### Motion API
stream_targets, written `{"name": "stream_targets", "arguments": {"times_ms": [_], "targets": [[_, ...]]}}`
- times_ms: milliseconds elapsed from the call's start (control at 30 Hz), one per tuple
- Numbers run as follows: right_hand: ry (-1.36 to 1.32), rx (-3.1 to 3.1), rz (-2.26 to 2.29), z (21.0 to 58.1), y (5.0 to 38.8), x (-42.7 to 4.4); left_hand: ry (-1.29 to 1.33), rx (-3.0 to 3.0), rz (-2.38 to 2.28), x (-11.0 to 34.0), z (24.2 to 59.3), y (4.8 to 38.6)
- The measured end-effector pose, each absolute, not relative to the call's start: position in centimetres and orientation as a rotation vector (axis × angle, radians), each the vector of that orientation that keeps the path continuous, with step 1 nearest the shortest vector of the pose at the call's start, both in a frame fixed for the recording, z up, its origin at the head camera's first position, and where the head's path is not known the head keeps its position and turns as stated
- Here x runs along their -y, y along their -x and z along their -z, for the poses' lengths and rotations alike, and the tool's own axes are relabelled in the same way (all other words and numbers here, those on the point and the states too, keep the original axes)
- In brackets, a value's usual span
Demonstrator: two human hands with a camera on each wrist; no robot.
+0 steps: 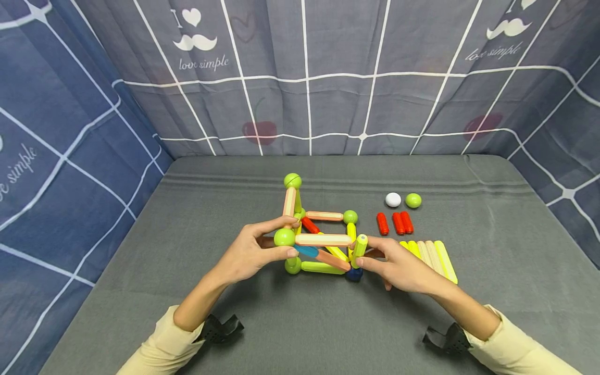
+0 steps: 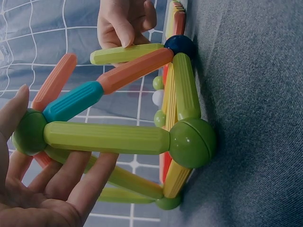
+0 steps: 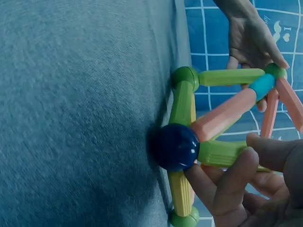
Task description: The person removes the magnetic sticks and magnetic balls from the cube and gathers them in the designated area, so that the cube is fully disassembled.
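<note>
A frame of magnetic rods and balls stands on the grey cloth. My left hand (image 1: 244, 255) holds its upper near-left green ball (image 1: 284, 237) between thumb and fingers. From that ball a pale orange rod (image 1: 323, 240) reaches right; a blue rod (image 2: 75, 101) joined to an orange rod (image 2: 137, 71) slopes down to a dark blue ball (image 3: 176, 147). My right hand (image 1: 403, 268) pinches a yellow-green rod (image 1: 360, 247) that stands up from the dark blue ball. Whether the pale orange rod's right end touches that upright rod, I cannot tell.
Right of the frame lie several yellow and pale rods (image 1: 433, 258) side by side. Behind them are three short red rods (image 1: 383, 224), a white ball (image 1: 392, 200) and a loose green ball (image 1: 413, 200). A patterned curtain (image 1: 337, 104) hangs behind the table.
</note>
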State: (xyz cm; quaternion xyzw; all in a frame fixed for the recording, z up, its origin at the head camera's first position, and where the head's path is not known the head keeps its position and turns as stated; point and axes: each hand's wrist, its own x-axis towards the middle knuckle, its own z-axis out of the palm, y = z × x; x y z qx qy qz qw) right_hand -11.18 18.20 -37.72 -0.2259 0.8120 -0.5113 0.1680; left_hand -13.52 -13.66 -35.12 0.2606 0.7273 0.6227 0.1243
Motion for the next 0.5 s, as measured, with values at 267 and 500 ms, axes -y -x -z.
{"name": "stream_targets", "arguments": {"times_ms": [267, 500], "targets": [[0.653, -2.376, 1.454, 38.28, 11.08, -17.85, -0.757, -2.107, -1.826, 13.7, 35.22, 13.46], [0.625, -2.422, 1.501, 38.4, 11.15, -17.95, -0.749, -2.106, -1.829, 13.65, 35.17, 13.41]]}}
